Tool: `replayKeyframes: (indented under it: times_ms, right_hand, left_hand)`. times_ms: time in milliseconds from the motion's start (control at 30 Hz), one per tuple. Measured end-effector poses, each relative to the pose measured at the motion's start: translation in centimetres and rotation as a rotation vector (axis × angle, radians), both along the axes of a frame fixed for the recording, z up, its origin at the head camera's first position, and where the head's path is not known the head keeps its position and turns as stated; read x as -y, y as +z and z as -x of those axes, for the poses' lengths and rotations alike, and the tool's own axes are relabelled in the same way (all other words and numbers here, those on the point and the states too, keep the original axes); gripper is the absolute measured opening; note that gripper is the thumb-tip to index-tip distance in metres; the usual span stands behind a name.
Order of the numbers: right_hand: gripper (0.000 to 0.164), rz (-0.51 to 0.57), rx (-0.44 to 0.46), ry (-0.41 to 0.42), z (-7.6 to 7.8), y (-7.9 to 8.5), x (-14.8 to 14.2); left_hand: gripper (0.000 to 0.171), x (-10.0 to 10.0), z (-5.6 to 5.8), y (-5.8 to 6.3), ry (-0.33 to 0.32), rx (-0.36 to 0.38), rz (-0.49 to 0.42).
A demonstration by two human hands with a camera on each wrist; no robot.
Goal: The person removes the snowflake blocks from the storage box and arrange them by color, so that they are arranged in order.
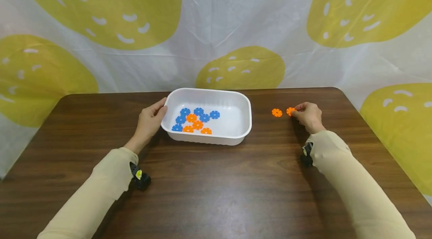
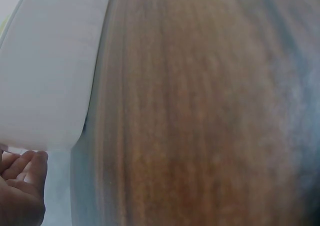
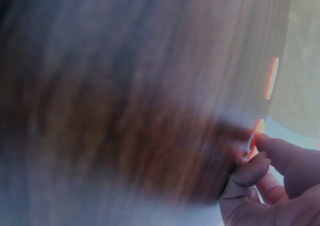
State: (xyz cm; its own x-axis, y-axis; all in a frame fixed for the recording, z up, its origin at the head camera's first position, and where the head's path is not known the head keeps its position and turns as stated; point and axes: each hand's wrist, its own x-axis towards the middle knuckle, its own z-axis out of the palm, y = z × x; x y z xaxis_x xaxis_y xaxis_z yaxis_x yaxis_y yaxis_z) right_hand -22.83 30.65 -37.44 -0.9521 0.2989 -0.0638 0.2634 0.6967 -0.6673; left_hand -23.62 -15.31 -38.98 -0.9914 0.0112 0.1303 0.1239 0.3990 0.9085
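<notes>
A white plastic basin (image 1: 233, 119) stands on the table and holds several notched snowflake discs, blue (image 1: 214, 114) and orange (image 1: 197, 125), mostly toward its left side. My left hand (image 1: 149, 119) grips the basin's left rim, thumb above it. In the left wrist view, the fingers (image 2: 36, 168) are at the basin's end. Right of the basin, my right hand (image 1: 309, 117) pinches an orange snowflake disc (image 1: 290, 111) by its edge at the tabletop, its near side hidden by the fingertips. Just left of it, a second orange disc (image 1: 277, 113) lies flat.
The brown wooden table (image 1: 216, 179) reaches back to a white curtain (image 1: 135, 70) with yellow shapes. Each wrist wears a small black camera, one on the left (image 1: 141, 181) and one on the right (image 1: 306, 156).
</notes>
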Motion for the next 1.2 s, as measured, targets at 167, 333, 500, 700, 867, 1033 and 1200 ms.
replayKeyframes:
  times_ms: [167, 333, 500, 700, 867, 1033, 1200]
  right_hand:
    - [0.029, 0.004, -0.006, 0.006, 0.1, 0.1, 0.1]
    - [0.028, 0.009, -0.011, 0.002, 0.3, 0.2, 0.1]
    - [0.029, 0.003, -0.009, 0.01, 0.2, 0.1, 0.1]
    - [0.033, 0.038, -0.003, 0.0, -0.2, 0.1, 0.1]
    - [0.033, 0.022, -0.062, 0.0, -0.3, 0.6, 0.6]
    - [0.032, -0.006, -0.15, 0.085, -0.4, 2.2, 3.0]
    - [0.027, 0.127, -0.223, 0.197, -0.5, 3.6, 7.1]
  left_hand:
    - [0.041, 0.1, 0.0, 0.0, 0.0, -0.001, -0.008]
    - [0.041, 0.1, 0.0, 0.0, 0.002, -0.001, -0.016]
    - [0.041, 0.1, 0.0, 0.1, 0.009, 0.001, -0.017]
    - [0.041, -0.1, 0.0, -0.1, 0.002, 0.006, -0.017]
    - [0.041, -0.2, 0.0, 0.0, -0.008, 0.012, -0.019]
    - [0.042, -0.1, -0.1, 0.1, -0.009, 0.015, -0.021]
    - [0.042, -0.1, -0.2, 0.2, -0.009, 0.014, -0.016]
